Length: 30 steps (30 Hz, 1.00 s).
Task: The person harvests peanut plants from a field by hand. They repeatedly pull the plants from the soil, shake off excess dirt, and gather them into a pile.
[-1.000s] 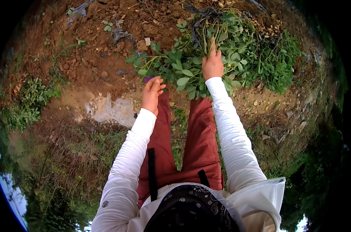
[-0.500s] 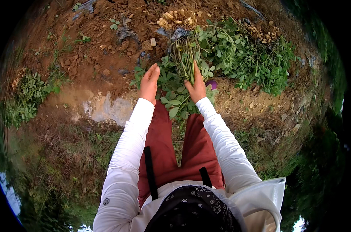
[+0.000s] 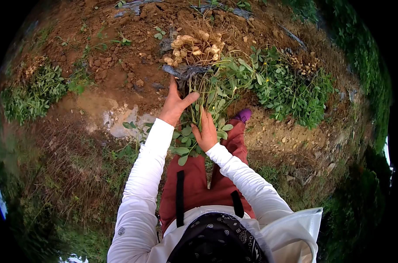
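Note:
A bunch of pulled peanut plants [image 3: 198, 90] hangs before my legs, its stems running toward me and its leaves below. Pale pods [image 3: 194, 48] and thin roots cluster at the far end. My right hand [image 3: 207, 132] is closed round the lower stems, the thumb on their left side. My left hand [image 3: 176, 106] is at the left of the bunch, thumb spread toward the stems and a finger stretched up to a strip of dark plastic film [image 3: 186, 71] caught below the pods. Its other fingertips are hidden behind the bunch.
Another heap of peanut plants [image 3: 291, 90] lies at the right, pods at its far end. A smaller heap [image 3: 35, 92] lies far left. Brown clods [image 3: 120, 68] and plastic scraps [image 3: 293, 36] cover the soil; dry grass [image 3: 81, 175] grows near left. A purple shoe [image 3: 243, 115] shows beside the bunch.
My left hand has moved in from the left to the stems by the plastic film. My right hand has come nearer and slightly left with the bunch; the view has shifted too.

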Available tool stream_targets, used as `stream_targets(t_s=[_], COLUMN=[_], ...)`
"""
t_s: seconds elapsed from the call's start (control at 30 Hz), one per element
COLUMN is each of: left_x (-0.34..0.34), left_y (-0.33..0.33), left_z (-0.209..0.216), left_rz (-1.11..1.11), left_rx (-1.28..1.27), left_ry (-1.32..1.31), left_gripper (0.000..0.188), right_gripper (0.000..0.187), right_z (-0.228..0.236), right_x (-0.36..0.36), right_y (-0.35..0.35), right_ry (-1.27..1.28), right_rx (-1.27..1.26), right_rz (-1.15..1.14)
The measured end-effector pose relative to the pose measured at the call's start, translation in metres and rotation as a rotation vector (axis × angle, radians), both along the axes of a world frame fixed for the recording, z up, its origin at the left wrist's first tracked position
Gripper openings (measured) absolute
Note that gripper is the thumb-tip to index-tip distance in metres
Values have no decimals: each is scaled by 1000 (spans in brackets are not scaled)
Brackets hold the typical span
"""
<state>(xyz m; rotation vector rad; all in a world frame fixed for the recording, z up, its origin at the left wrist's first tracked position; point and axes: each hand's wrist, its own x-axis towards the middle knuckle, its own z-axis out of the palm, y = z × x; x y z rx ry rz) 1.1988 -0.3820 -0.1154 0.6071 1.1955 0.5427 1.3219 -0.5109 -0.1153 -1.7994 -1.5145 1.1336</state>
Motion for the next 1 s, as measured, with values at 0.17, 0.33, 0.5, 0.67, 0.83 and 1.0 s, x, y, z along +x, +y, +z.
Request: stream_targets(t_s=[0.17, 0.33, 0.5, 0.67, 0.83, 1.0], left_x=[-5, -27, -58, -76, -70, -60], left_y=[13, -5, -6, -11, -8, -4], left_z=[13, -30, -37, -41, -27, -18], left_rz=[-131, 91, -98, -184, -305, -270], left_rx=[88, 155, 604, 848, 880, 792], left_ry=[250, 306, 785, 983, 1017, 838], left_gripper=[103, 54, 38, 38, 47, 51], right_gripper=[68, 60, 32, 62, 63, 34], right_z=[-10, -5, 9, 21, 7, -1], right_x=[-10, 3, 50, 69, 49, 46], right_y=[8, 43, 89, 158, 162, 134], right_ry=[-190, -290, 37, 243, 71, 104], right_rx=[-60, -66, -123, -13, -188, -80], right_rz=[122, 341, -159, -81, 205, -210])
